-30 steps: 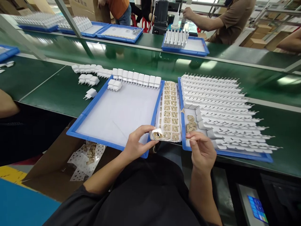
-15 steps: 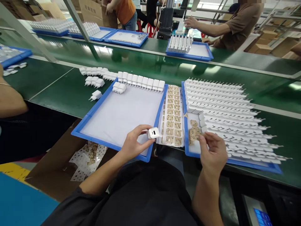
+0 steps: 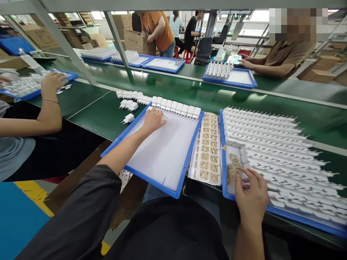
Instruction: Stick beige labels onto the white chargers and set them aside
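My left hand (image 3: 154, 121) reaches to the far left part of a blue-rimmed tray (image 3: 187, 159). Its fingers close over a white plug charger, mostly hidden, with one pin showing beside the fingers. Just beyond it stands a row of white plug chargers (image 3: 179, 107) along the tray's far edge. My right hand (image 3: 252, 191) is at a second blue tray (image 3: 224, 173), with thumb and index finger pinched at the edge of a heap of tan sticker pieces (image 3: 233, 169). Between the trays lie sheets of tan stickers (image 3: 205, 151).
Dense rows of white chargers (image 3: 273, 144) fill the right tray. More loose chargers (image 3: 129, 104) lie on the green bench left of my tray. A co-worker's arm (image 3: 51, 104) is at the left. Across the green line stand further trays (image 3: 164, 65) and another person (image 3: 282, 57).
My left hand has carried the charger from near the tray's front right corner to its far left. My right hand stays by the tan heap. The view has tilted up and turned left.
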Available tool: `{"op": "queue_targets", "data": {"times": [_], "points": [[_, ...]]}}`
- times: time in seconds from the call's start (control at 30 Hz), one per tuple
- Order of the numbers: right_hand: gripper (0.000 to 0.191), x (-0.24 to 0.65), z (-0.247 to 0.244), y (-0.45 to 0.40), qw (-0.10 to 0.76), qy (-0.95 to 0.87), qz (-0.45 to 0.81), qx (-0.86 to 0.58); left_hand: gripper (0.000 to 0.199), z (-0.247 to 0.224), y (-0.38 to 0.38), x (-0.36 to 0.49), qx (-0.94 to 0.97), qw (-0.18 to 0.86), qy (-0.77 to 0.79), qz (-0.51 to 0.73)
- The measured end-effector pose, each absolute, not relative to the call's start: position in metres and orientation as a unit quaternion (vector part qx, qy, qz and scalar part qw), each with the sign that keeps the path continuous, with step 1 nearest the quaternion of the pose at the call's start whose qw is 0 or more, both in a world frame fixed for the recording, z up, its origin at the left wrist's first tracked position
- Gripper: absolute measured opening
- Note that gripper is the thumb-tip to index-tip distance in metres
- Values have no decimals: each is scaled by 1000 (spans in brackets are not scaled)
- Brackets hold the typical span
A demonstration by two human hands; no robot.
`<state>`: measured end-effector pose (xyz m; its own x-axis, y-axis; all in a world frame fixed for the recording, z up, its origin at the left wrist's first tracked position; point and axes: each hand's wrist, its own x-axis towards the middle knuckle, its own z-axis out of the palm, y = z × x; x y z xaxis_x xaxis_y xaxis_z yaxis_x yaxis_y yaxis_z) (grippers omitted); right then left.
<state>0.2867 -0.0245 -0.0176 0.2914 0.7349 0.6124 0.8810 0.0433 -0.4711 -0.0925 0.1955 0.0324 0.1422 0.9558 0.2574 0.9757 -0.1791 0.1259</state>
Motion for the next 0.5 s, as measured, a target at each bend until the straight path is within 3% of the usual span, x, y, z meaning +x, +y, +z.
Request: {"op": "queue_targets", "data": {"times": [0.2,0.5], "points": [[26,285,-19,-26,413,-596,-82,-684,19,15,242,-99,-726,44,-663,-177],[20,280,-13,-27,386,-718,-52,-577,38,14,234,-79,-733,3,-630,-258]]}}
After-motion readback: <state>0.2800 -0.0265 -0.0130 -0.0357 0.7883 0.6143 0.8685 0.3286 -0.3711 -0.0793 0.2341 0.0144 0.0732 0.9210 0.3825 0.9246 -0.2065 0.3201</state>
